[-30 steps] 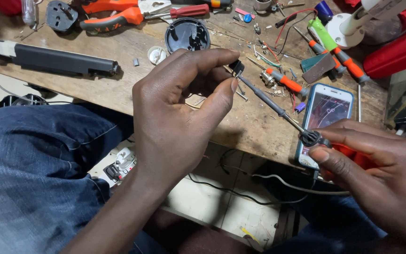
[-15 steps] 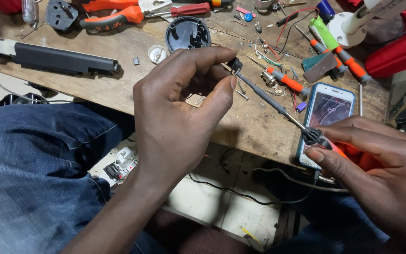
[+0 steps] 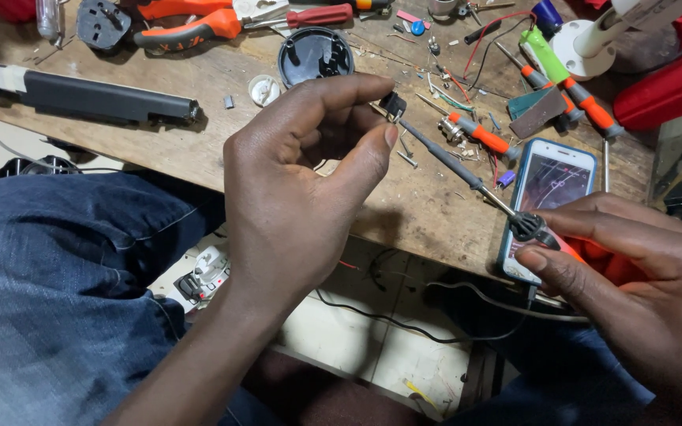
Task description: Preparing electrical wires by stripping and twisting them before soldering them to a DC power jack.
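Steadying the soldering iron (image 3: 467,177) matters most here, I judge: keep its tip on the small black part's (image 3: 392,105) metal leg without wandering. My right hand (image 3: 633,284), near right, pinches the iron's collar, fingers closed. Farther off, my left hand (image 3: 301,189) nips the part between thumb and forefinger above the wooden bench (image 3: 199,142).
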